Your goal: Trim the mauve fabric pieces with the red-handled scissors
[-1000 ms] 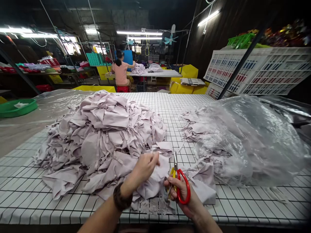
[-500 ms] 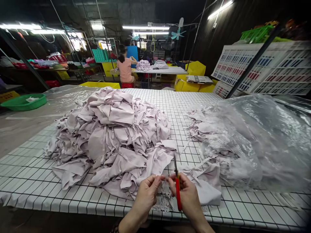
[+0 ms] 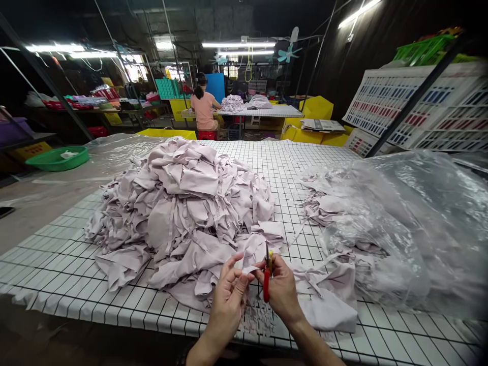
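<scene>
Head view: hands [image 3: 281,291] with scissors [image 3: 266,285], white scrap [image 3: 69,154] in green basin [image 3: 57,164].

We see a wide bench [image 3: 64,274], which is covered by a white cloth [image 3: 284,160] with black grid lines; this cloth hangs over the near edge. Left of the middle, we find a big, loose heap of pale lilac fabric [image 3: 186,203]. On the right lies a clear plastic bag [image 3: 427,229], and similar fabric shows through it. Near the front edge, between these two, we notice many small scraps [image 3: 259,319] and, beside them, one creased fabric piece [image 3: 331,307].
</scene>
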`<action>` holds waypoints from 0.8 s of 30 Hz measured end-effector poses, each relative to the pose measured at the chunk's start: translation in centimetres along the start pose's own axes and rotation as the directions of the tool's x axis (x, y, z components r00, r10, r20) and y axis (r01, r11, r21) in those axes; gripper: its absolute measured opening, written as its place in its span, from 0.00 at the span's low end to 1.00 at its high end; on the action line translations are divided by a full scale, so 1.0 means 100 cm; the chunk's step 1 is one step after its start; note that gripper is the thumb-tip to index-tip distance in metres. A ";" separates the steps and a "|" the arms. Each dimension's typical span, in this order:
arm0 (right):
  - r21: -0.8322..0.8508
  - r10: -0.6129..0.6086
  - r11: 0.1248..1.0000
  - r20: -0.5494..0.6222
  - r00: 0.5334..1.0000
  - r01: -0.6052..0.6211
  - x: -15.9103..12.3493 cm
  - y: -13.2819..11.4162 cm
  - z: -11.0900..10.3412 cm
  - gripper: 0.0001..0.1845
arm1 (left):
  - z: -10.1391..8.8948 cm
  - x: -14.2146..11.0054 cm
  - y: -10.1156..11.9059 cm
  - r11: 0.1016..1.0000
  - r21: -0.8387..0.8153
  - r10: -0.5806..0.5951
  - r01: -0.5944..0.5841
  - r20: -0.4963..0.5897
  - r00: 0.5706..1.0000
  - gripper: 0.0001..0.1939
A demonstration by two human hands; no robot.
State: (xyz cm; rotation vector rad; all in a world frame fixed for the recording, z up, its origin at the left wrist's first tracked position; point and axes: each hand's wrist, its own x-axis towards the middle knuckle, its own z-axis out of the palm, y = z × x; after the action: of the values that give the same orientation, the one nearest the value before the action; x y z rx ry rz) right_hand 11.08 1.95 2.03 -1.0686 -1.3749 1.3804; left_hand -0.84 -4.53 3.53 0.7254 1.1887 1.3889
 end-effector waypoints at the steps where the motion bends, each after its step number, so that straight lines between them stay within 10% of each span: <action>1: 0.018 0.012 1.000 0.023 1.000 -0.012 -0.001 0.002 0.001 0.14 | 0.001 0.001 0.000 1.000 -0.010 0.017 -0.017 0.015 1.000 0.16; 8: -0.260 0.059 0.966 0.158 0.986 -0.017 -0.005 -0.021 -0.033 0.16 | 0.000 0.011 -0.010 0.993 -0.070 0.097 -0.091 0.090 0.991 0.16; 13: -0.664 0.046 0.728 0.297 0.954 0.171 -0.014 -0.046 -0.067 0.19 | -0.004 0.011 -0.003 0.959 0.178 0.207 -0.223 0.105 0.973 0.13; 24: -0.767 -0.002 0.579 0.337 0.941 0.276 -0.018 -0.045 -0.053 0.17 | -0.005 0.013 -0.002 0.929 0.248 0.236 -0.276 0.179 0.955 0.11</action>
State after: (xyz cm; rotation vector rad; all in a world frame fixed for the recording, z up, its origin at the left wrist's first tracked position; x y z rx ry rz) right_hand 16.73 1.36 6.44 -1.2885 -2.4039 0.7646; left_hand -1.47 -3.45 2.98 1.1927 1.2109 1.3710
